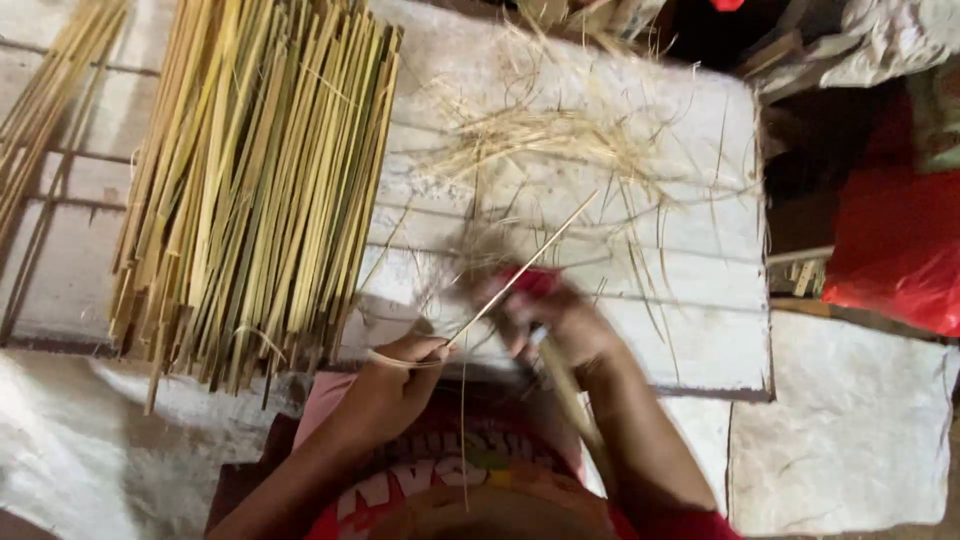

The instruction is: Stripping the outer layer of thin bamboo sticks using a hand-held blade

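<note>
Pinching a thin bamboo stick (520,268) at its near end, the left hand (395,385) has thumb and fingers closed around it, just in front of the white board (690,330) that serves as the work surface. From that grip the stick slants up and away across the board, its far tip ending over the board's middle. The right hand (560,325) is blurred; it seems closed around something with a red part (530,280) held against the stick, but what that object is cannot be told, nor exactly how the fingers sit on it. Both hands hover over the board's near edge, close together, the left one slightly nearer the person.

On the board's left part lies a thick bundle of split bamboo strips (255,190), yellow and green, packed side by side and running from the far edge toward the near one. Past the board's left side lies a second, thinner bunch of strips (45,110). Loose pale shavings (540,140) are scattered over the board's far half. Beyond its right edge sits a red plastic bag (895,250), and a pale sack cloth (850,430) covers the ground by the board's near right corner.
</note>
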